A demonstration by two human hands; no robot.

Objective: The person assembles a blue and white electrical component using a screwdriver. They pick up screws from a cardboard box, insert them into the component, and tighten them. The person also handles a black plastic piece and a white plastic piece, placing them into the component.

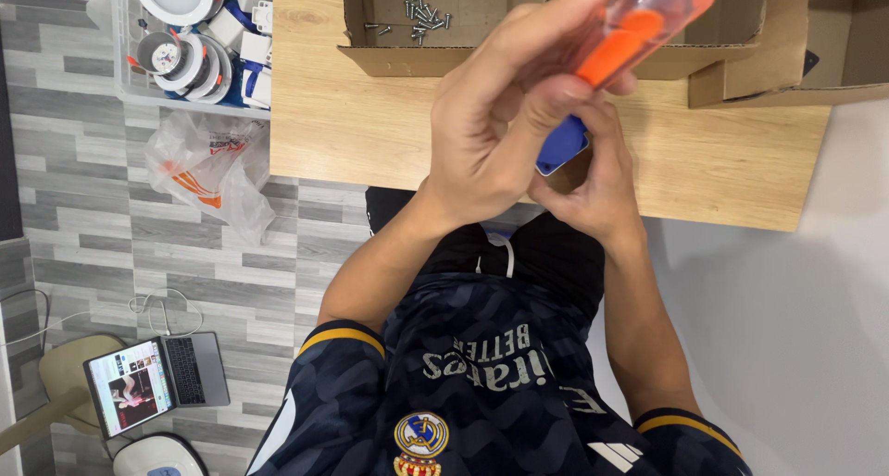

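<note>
I'm seeing grey wood-look plank floor (111, 244) lying under light wooden tabletop (370, 133); plain white wall (796, 328) running alongside; open silver laptop (157, 383) glowing on floor.

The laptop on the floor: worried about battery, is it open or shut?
Open: the laptop has its lid raised, screen lit with an image, keyboard showing.

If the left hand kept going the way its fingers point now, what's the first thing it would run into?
Probably the open cardboard box holding loose screws at the wooden table's far edge. The left hand, gripping an orange tool, points up and away over the tabletop; depth is unclear.
</note>
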